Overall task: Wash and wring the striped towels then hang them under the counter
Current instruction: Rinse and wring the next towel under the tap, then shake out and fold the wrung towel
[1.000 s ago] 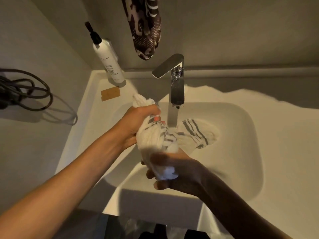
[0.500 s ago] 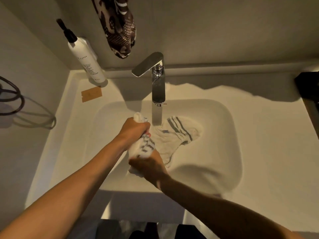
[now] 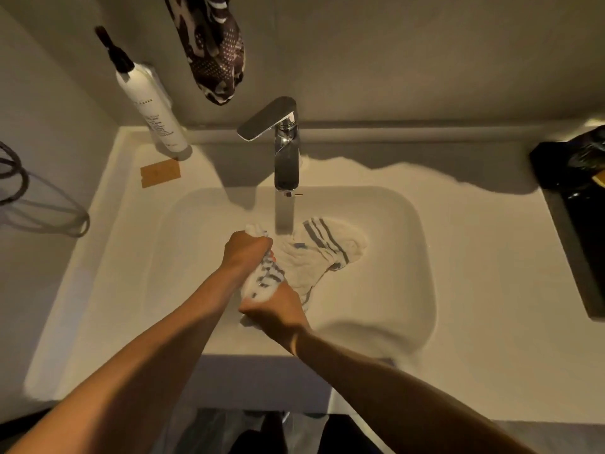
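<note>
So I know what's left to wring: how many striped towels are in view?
2: one twisted towel gripped between the left hand and right hand; one loose towel lying in the sink. More could hide beneath.

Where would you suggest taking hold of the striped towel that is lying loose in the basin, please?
Probably the raised striped fold of the loose towel, taken from above on the right. It bunches up there, clear of the twisted towel that the left hand and right hand grip, and just right of the faucet.
</note>
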A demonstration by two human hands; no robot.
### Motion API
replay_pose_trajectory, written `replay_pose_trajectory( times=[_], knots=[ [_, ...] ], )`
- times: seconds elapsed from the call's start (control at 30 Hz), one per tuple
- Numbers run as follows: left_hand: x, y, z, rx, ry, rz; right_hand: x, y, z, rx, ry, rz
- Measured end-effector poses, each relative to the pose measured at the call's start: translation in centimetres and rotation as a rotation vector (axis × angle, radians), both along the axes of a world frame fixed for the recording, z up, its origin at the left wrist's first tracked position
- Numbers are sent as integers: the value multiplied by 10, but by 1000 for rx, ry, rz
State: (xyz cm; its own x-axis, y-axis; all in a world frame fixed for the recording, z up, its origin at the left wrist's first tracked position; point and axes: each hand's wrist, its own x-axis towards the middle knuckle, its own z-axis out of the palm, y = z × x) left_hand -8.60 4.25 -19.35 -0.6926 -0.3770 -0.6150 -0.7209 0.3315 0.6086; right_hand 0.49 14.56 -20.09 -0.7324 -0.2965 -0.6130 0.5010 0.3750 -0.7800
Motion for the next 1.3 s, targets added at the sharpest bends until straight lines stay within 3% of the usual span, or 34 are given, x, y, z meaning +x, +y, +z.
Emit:
replay_pose_trajectory(
  times=[0.17, 0.4, 0.5, 0.6, 0.67, 0.73, 0.87, 0.93, 1.03, 1.1, 1.23, 1.3],
  knots=[
    [-1, 16, 9, -160, 57, -96, 1, 4, 11, 147, 59, -51],
    [11, 14, 25, -110, 7, 30, 14, 4, 29, 99, 170, -27],
    [21, 3, 44, 199, -73, 172, 14, 9, 41, 109, 159, 22],
    [43, 3, 73, 699, 8, 321, 7, 31, 54, 123, 159, 36],
    [67, 8, 83, 828, 78, 320, 3, 45, 58, 74, 185, 8],
    [92, 17, 93, 774, 105, 210, 2, 56, 63, 38, 237, -19],
    [111, 33, 108, 392, 205, 103, 11, 74, 72, -104, 328, -10],
    [112, 39, 116, 314, 343, 214, 14, 88, 77, -278, 309, -50],
    [107, 29, 135, 357, 549, 416, 16, 112, 85, -495, 242, -114],
    [105, 22, 155, 359, 601, 307, 16, 124, 93, -431, 305, -111],
    [109, 35, 175, 193, 378, -106, 18, 125, 109, -300, 495, -103],
    [111, 47, 175, 198, 401, -131, 22, 120, 115, -300, 554, -95]
  ],
)
